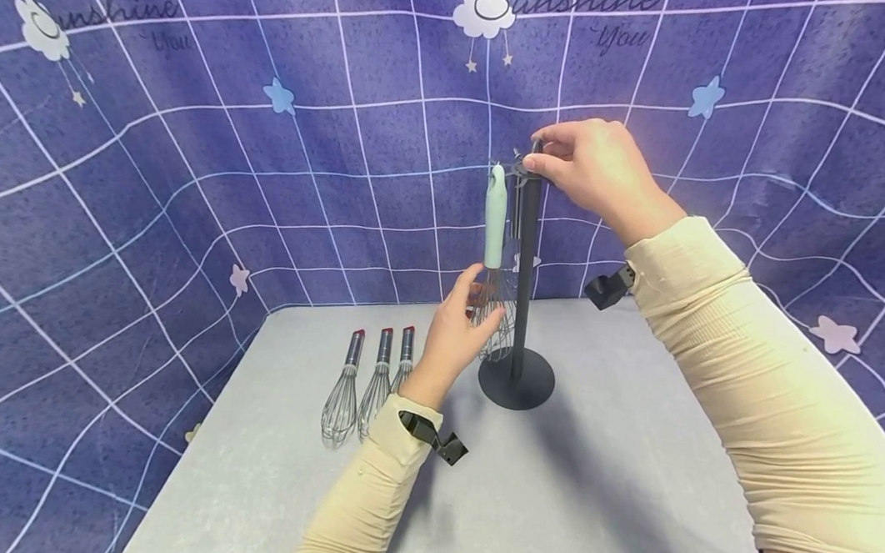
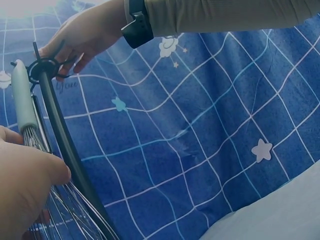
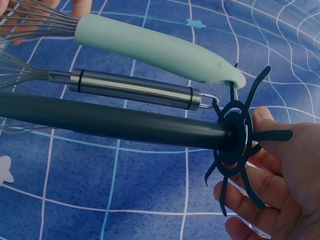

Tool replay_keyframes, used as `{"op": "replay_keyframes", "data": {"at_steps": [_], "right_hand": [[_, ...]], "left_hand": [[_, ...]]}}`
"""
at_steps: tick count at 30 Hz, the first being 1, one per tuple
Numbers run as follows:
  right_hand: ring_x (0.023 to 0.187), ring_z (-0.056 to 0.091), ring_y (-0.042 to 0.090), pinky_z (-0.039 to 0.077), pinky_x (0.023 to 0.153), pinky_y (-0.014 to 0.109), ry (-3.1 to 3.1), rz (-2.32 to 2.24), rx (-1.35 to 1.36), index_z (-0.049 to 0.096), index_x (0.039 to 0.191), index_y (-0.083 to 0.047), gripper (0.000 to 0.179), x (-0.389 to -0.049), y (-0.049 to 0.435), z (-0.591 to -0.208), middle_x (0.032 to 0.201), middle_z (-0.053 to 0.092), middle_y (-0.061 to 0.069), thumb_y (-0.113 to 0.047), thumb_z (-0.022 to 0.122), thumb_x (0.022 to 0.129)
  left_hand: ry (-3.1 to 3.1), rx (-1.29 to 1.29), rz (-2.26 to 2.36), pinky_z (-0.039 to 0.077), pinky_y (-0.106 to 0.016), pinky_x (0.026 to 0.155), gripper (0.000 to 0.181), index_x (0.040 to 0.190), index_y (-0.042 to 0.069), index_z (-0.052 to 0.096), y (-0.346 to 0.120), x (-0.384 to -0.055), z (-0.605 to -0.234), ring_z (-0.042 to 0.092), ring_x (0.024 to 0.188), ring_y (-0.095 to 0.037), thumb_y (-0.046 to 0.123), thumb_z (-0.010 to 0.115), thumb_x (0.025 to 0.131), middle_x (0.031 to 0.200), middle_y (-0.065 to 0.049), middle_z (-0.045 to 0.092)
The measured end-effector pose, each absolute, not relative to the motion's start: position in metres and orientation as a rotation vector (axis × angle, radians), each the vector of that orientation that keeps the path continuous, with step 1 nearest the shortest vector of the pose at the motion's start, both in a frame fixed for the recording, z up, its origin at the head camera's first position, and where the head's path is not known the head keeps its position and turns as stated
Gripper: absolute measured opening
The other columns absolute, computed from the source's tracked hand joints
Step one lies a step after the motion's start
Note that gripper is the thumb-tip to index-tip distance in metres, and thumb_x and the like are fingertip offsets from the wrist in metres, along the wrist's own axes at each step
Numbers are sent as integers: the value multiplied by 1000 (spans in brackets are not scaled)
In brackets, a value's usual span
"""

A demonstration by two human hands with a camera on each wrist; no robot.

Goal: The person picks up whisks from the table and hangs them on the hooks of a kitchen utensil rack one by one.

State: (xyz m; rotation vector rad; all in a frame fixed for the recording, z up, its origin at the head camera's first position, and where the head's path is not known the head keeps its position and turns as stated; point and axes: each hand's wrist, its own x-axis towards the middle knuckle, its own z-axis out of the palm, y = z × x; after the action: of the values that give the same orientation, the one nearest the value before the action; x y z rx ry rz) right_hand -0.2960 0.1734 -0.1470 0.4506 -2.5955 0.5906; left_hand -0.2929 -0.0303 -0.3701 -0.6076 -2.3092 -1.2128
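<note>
A whisk with a mint green handle (image 1: 495, 221) hangs by its handle end from a hook of a black stand (image 1: 526, 281). My left hand (image 1: 455, 323) has its thumb and fingers around the wires of this whisk, below the handle. Up at the top of the stand, my right hand (image 1: 594, 163) grips the hook ring (image 3: 232, 135), thumb on one side and fingers curled at the other. Beside the green handle, a second whisk with a steel handle (image 3: 135, 90) hangs by its loop from another hook, close to the pole.
Several whisks with dark, red-tipped handles lie side by side on the grey table, the leftmost whisk (image 1: 342, 396) fully visible. The stand's round base (image 1: 537, 390) rests on the table (image 1: 551, 499). Behind rises a blue gridded curtain (image 1: 372, 181).
</note>
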Motion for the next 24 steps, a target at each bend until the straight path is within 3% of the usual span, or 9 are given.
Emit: {"op": "replay_keyframes", "data": {"at_steps": [9, 17, 24], "right_hand": [[121, 62, 34, 46, 101, 51, -2606, 593, 442, 64, 137, -16, 48, -296, 174, -146, 126, 70, 11, -45, 61, 100], [121, 63, 33, 46, 102, 50, -2609, 589, 447, 64, 137, -16, 48, -296, 175, -147, 125, 71, 10, -46, 62, 99], [118, 64, 33, 46, 99, 49, -2599, 590, 458, 66, 135, -16, 47, -297, 175, -147, 122, 72, 9, -46, 62, 99]], "left_hand": [[-2309, -630, -1209, 54, -36, 93, 73, 153, 18, 39, -29, -294, -372, 63, 113, -23, 23, 75, 91, 127, -8, 64], [-2327, -632, -1209, 53, -39, 95, 77, 155, 25, 36, -30, -292, -376, 61, 117, -23, 25, 77, 90, 127, -7, 62], [-2295, -626, -1186, 52, -41, 95, 78, 154, 23, 38, -35, -288, -379, 60, 116, -26, 24, 79, 88, 131, -6, 58]]}}
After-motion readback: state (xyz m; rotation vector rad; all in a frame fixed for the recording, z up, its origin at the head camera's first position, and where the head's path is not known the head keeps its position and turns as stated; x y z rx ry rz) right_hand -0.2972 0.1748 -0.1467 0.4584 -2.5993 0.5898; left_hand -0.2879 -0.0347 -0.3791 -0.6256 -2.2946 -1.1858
